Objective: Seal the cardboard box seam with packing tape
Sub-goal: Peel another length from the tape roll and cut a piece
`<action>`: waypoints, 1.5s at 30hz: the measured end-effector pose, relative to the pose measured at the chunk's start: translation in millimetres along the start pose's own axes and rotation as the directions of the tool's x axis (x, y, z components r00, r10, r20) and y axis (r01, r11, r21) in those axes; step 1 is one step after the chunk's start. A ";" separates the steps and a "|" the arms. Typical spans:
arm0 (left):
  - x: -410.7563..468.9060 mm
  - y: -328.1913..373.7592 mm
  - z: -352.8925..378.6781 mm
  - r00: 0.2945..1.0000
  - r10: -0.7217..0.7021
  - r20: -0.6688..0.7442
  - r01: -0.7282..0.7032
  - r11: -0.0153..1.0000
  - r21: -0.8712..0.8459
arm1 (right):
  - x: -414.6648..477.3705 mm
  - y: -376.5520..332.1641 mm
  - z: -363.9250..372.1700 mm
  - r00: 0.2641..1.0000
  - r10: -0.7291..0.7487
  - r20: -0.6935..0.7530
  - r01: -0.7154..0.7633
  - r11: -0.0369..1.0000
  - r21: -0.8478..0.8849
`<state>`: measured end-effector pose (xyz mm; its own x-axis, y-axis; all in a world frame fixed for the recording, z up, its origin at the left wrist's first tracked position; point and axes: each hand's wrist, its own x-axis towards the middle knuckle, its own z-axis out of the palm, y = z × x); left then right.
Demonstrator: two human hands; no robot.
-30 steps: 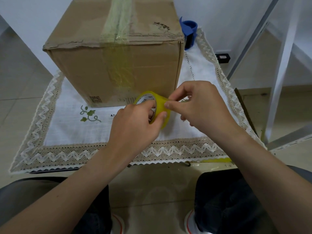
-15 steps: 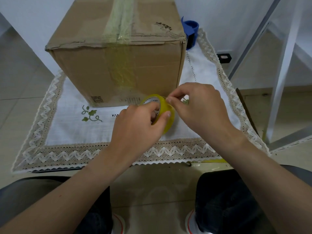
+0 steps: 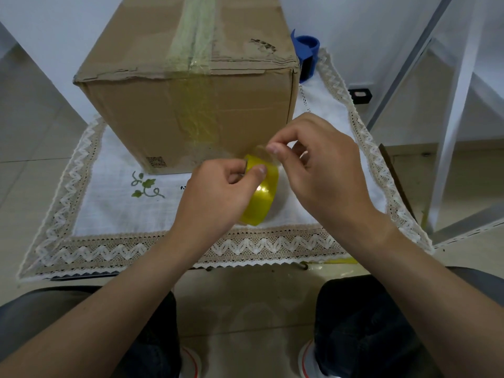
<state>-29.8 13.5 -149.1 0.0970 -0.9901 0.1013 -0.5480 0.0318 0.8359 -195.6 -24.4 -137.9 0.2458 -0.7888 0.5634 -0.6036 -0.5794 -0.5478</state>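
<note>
- Left hand (image 3: 215, 195) grip: closed around the yellow tape roll (image 3: 260, 197), thumb pressed on the outer band, other fingers hidden behind and inside the core. The roll stands on edge in the air, above the cloth.
- Right hand (image 3: 321, 173) grip: narrow pinch, thumb and forefinger tips together just above the top of the roll. A faint clear strip of tape appears to run from the roll to the pinch; the blur prevents confirmation of how much is peeled.
- Cardboard box (image 3: 191, 105): upright on the white lace-edged cloth (image 3: 114, 197), behind both hands. The roll is near the lower right of its front face, not touching it as far as can be seen.
- Box seam: the top centre seam carries a pale band of old tape (image 3: 195, 31), which continues over the front edge and partway down the front face, wrinkled and yellowish. The top front edge of the box is torn and creased.
- Desk (image 3: 81, 276): only a dark edge shows under the cloth's near hem.
- Blue tape dispenser (image 3: 306, 54): behind the box's right rear corner, on the cloth, partly hidden.
- Person: seated, dark trousers and light shoes visible at the bottom of the view; both forearms bare.
- White metal frame (image 3: 452, 132): standing at right, apart from the cloth.
</note>
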 end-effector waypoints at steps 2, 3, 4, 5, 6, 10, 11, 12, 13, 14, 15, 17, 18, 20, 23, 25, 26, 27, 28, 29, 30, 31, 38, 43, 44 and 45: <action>0.4 0.9 -0.9 1.000 -0.020 0.013 0.021 1.000 -0.020 | 1.7 -2.4 -2.3 1.000 -0.026 -0.013 0.027 0.999 0.026; 0.2 2.0 -1.4 1.000 -0.022 0.018 0.023 0.999 -0.028 | 2.4 -3.3 -3.1 0.999 -0.032 -0.019 0.033 0.999 0.036; 0.2 2.6 -1.2 1.000 -0.021 0.022 0.022 0.999 -0.042 | 3.1 -3.7 -4.1 0.999 -0.035 -0.024 0.035 0.999 0.039; -0.2 3.1 -0.4 0.999 -0.020 0.028 0.021 0.998 -0.058 | 3.7 -3.5 -5.0 0.999 -0.036 -0.028 0.037 0.999 0.038; -0.6 3.0 0.7 0.999 -0.018 0.033 0.021 0.997 -0.070 | 4.3 -3.0 -5.9 0.999 -0.038 -0.028 0.039 0.999 0.038; -3.7 2.4 5.0 1.000 -0.008 0.021 0.009 0.999 -0.039 | 6.2 -1.2 -7.8 1.000 -0.023 -0.011 0.024 0.997 0.069; -4.4 2.4 6.0 1.000 -0.015 0.021 0.016 0.999 -0.035 | 6.5 -0.8 -7.8 1.000 -0.020 -0.003 0.020 0.997 0.073; -4.8 1.7 7.0 0.999 -0.024 0.027 0.025 0.999 -0.034 | 6.8 -0.2 -7.5 1.000 -0.018 0.003 0.018 0.997 0.073; -5.1 2.2 7.6 0.999 -0.031 0.035 0.032 0.999 -0.030 | 7.2 0.1 -7.2 1.000 -0.016 0.008 0.016 0.997 0.074; -5.3 2.1 8.1 0.999 -0.036 0.037 0.037 0.999 -0.020 | 7.6 0.3 -6.7 1.000 -0.013 0.014 0.012 0.997 0.077; -5.8 2.8 8.4 0.999 -0.038 0.032 0.038 0.999 -0.002 | 8.0 0.3 -6.7 1.000 -0.010 0.023 0.008 0.997 0.081; -6.5 5.4 9.5 0.999 -0.045 0.008 0.045 0.998 0.042 | 8.3 -0.4 -6.8 0.999 -0.008 0.041 0.004 0.997 0.076; -7.3 6.6 10.3 0.999 -0.050 -0.004 0.050 0.997 0.067 | 8.3 -1.0 -7.0 0.999 -0.009 0.047 0.006 0.998 0.069; -9.3 8.3 12.2 0.998 -0.055 -0.023 0.057 0.991 0.118 | 8.6 -2.2 -8.0 0.998 -0.007 0.056 0.004 0.998 0.062; -10.9 7.0 15.4 0.997 -0.039 -0.063 0.049 0.987 0.155 | 11.4 -2.6 -10.6 0.996 0.009 0.086 -0.015 0.998 0.060; -12.0 7.3 16.7 0.997 -0.027 -0.068 0.038 0.985 0.170 | 14.3 -1.8 -12.5 0.993 0.023 0.117 -0.031 0.997 0.068; -12.1 6.7 17.3 0.998 -0.021 -0.062 0.031 0.985 0.169 | 15.8 -1.3 -13.3 0.991 0.028 0.129 -0.038 0.997 0.073; -12.4 5.6 17.7 0.998 -0.015 -0.055 0.024 0.987 0.162 | 17.1 -1.0 -13.8 0.990 0.032 0.139 -0.043 0.996 0.082; -12.9 4.2 18.1 0.999 -0.009 -0.048 0.016 0.988 0.153 | 18.3 -0.6 -14.2 0.989 0.034 0.147 -0.048 0.994 0.097; -13.7 3.1 18.2 0.999 -0.005 -0.039 0.010 0.990 0.143 | 19.5 -0.3 -15.0 0.987 0.036 0.157 -0.055 0.992 0.115; -14.5 1.8 18.2 1.000 -0.009 -0.026 0.012 0.992 0.126 | 20.5 0.0 -15.9 0.985 0.040 0.168 -0.063 0.989 0.135; -15.1 0.6 17.7 1.000 -0.025 -0.015 0.026 0.995 0.092 | 21.2 0.1 -17.3 0.982 0.045 0.182 -0.075 0.985 0.157; -8.9 -6.8 3.0 0.998 -0.067 0.016 0.069 0.975 -0.213 | 20.4 1.8 -25.2 0.969 -0.035 0.246 -0.017 0.978 0.206; -0.8 -3.0 -8.1 0.980 0.194 -0.051 -0.201 0.957 -0.209 | 20.2 3.7 -25.2 0.962 -0.140 0.237 0.085 0.970 0.227; 0.3 -3.1 -9.0 0.980 0.194 -0.046 -0.199 0.944 -0.262 | 20.1 4.0 -25.6 0.961 -0.142 0.238 0.088 0.970 0.225; 1.6 -4.0 -9.0 0.981 0.188 -0.047 -0.193 0.930 -0.312 | 20.2 4.4 -26.0 0.960 -0.143 0.239 0.089 0.971 0.222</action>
<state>-20.0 13.1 -147.5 0.0308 -0.9589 0.2820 -0.2692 0.2638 0.9263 -213.1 -37.6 -112.8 0.5036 -0.7238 0.4718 -0.3956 -0.6786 -0.6188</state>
